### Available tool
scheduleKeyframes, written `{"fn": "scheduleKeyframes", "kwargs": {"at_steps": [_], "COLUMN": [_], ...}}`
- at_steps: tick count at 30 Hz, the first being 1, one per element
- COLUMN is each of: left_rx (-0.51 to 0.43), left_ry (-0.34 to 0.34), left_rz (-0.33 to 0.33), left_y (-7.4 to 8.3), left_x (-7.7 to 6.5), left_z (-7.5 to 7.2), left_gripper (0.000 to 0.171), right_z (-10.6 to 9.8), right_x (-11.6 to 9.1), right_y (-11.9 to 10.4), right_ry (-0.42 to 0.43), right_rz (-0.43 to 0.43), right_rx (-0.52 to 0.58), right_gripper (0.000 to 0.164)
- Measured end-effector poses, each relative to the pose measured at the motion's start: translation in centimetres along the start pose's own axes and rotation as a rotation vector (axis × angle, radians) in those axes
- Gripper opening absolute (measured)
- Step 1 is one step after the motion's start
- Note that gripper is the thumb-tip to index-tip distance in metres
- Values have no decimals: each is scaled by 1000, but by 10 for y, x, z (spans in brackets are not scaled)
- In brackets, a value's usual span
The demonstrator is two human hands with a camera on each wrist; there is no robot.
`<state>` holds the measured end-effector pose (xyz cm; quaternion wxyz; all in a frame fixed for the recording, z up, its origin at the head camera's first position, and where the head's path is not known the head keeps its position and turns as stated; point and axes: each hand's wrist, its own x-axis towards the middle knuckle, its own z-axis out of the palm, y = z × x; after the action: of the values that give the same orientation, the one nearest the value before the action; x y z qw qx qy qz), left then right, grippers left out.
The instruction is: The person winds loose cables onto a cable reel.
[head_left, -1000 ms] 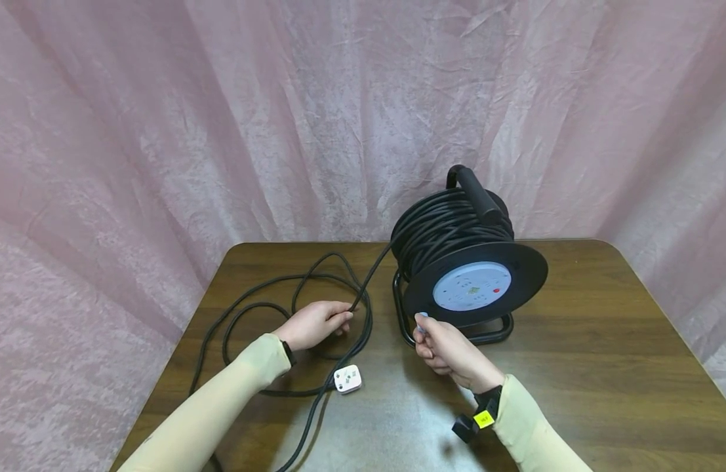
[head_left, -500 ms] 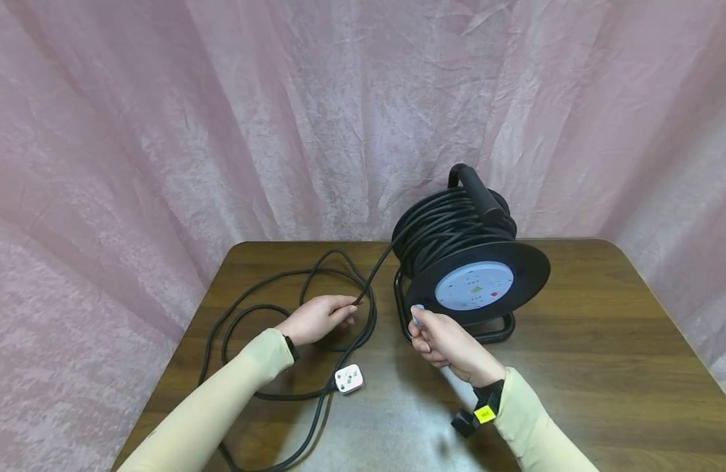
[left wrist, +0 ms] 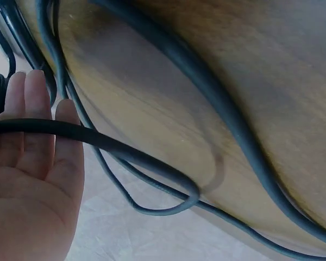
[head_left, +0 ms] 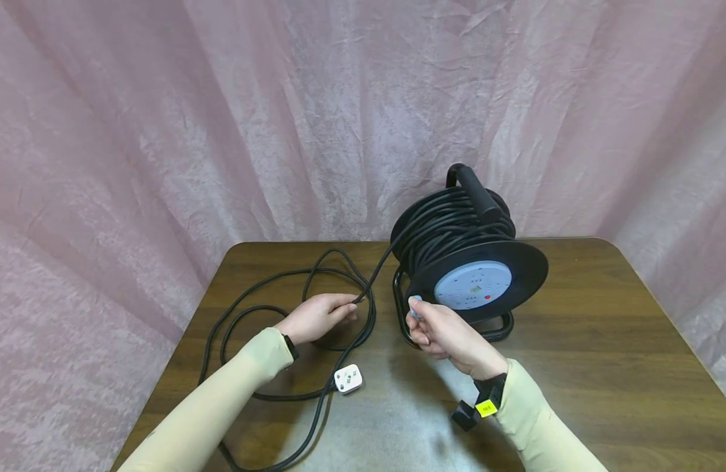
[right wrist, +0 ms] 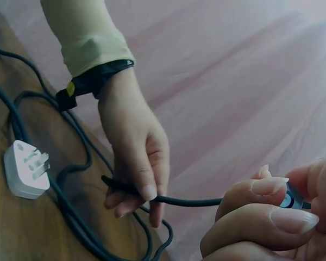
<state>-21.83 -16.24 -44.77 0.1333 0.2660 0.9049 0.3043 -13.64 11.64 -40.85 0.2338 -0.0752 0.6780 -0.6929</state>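
"Pink curtain (head_left: 315, 118) fills the back of the head view, and a wooden table (head_left: 605, 347) spans the lower half. Where is the reel?"

"Right of centre: the cable reel (head_left: 469, 252) stands on its tubular frame (head_left: 498, 334), thickly wound. It is probably heavy, best lifted by the black carrying handle (head_left: 477, 192) on top."

"And the hands?"

"Near the centre, the left hand (head_left: 318, 316) pinches the black cable (left wrist: 46, 126) between thumb and fingers, loosely, not clenched. Right of that, the right hand (head_left: 451, 334) curls its fingers round the small blue knob (head_left: 414, 302) at the reel's near side."

"How should the cable handle?"

"Springy rather than limp, judging by its wide loops at lower left. Its smooth surface likely slides through a light pinch, so a hold on the stretch leading up to the reel seems most controllable."

"The knob?"

"Small and hard by the look of it; a fingertip wrap suits it."

"And the white plug (head_left: 347, 379)?"

"Below centre, prongs up, just beside the cable. Those prongs could snag a loop."
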Motion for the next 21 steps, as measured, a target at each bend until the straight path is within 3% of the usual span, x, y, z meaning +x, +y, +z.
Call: {"fn": "scheduleKeyframes", "kwargs": {"at_steps": [14, 21], "left_rx": [10, 26], "left_ry": [-15, 33], "left_rz": [-9, 28], "left_y": [-3, 2], "left_x": [-6, -4], "left_z": [-1, -5], "left_gripper": [40, 38], "right_z": [-9, -16], "right_x": [-10, -17], "right_y": [-28, -42], "right_ry": [-13, 3], "right_rz": [-77, -117], "right_rx": [12, -8], "right_gripper": [51, 52]}}
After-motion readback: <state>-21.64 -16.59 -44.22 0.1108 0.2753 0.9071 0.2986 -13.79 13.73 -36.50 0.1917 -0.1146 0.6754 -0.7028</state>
